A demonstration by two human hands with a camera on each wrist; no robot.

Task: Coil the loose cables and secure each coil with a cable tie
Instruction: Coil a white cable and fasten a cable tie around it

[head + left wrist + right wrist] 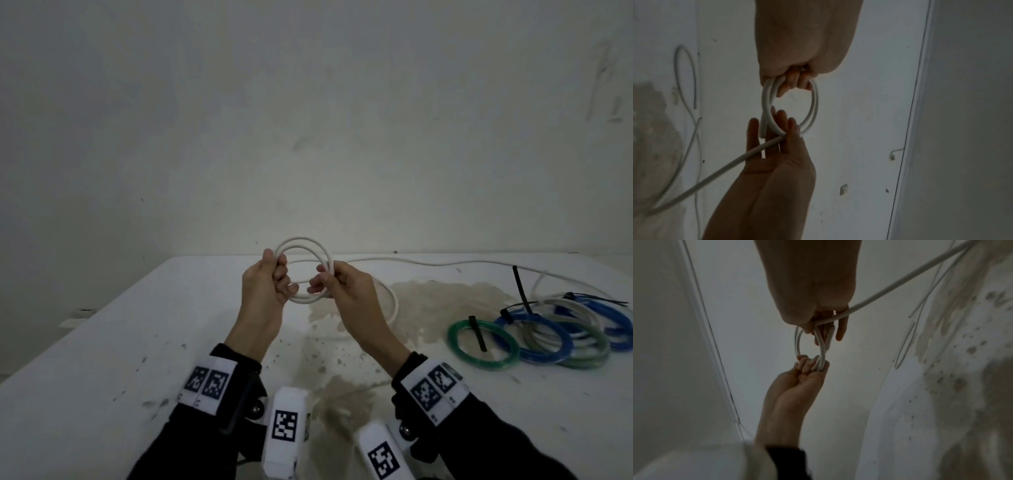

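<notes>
Above the table (102,342), both hands hold a white cable wound into a small coil (305,300) of a few loops. My left hand (281,277) grips the coil's left side, fingers curled round the strands (815,104). My right hand (323,279) pinches the right side between thumb and fingers (824,324). In the left wrist view the right hand (781,129) has its fingers fairly straight behind the strands. From the right hand the loose tail (445,263) drops to the table, then runs along its back edge to the right.
At the right of the table lie several finished coils: a green one (483,342), blue ones (534,339) and a grey one (575,329), with black cable ties (478,334) on them. A brown stain (428,301) marks the table's middle. A bare wall stands behind.
</notes>
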